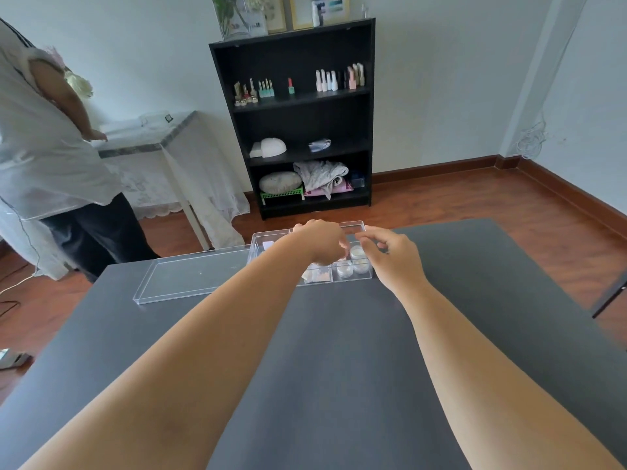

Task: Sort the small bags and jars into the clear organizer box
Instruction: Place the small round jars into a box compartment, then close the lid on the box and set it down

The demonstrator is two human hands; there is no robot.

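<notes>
A clear organizer box [353, 226] with compartments sits at the far edge of the dark table. Small round jars [357, 252] lie in its right compartments, and small bags [315, 273] show in a front middle compartment. My left hand [322, 240] hovers over the box's middle with fingers curled down; what it holds is hidden. My right hand [390, 251] is beside it over the jars, fingers loosely bent and apart, with nothing visible in it.
The box's clear lid [193, 278] lies flat to the left of the box. A person in a white shirt [44, 147] stands at the left by a white side table [149, 137]. A black shelf [298, 120] stands against the far wall.
</notes>
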